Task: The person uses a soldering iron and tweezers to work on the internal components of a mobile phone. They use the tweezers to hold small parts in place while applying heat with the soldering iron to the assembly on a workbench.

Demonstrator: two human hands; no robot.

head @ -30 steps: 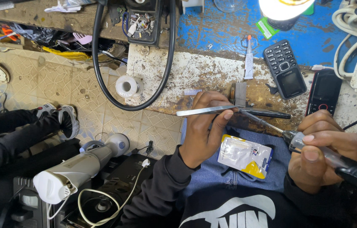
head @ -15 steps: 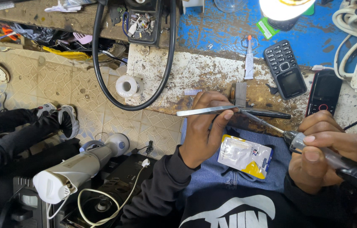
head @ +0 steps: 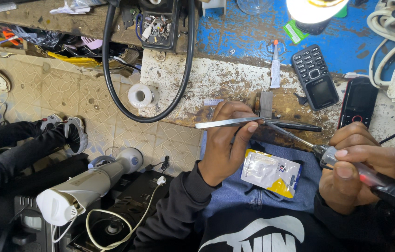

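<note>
My left hand [head: 227, 142] grips long metal tweezers [head: 234, 122], whose dark tips reach right along the worn edge of the workbench [head: 192, 88]. My right hand [head: 363, 165] holds a soldering iron [head: 346, 165] like a pen. Its thin tip [head: 283, 132] points up-left and meets the tweezers near a small grey metal part [head: 266, 103] at the bench edge. A small white and yellow foil packet [head: 272, 172] lies on my lap on blue denim, between both hands.
On the bench lie a grey keypad phone [head: 315, 77], a black and red phone [head: 357, 103], a small glue tube [head: 275, 70], white cables [head: 393, 28] and a lamp [head: 314, 11]. A black cable [head: 113, 93] loops down. A roll of solder wire [head: 141, 94], a white handheld appliance [head: 90, 184] and another person's legs [head: 20, 140] are on the floor at left.
</note>
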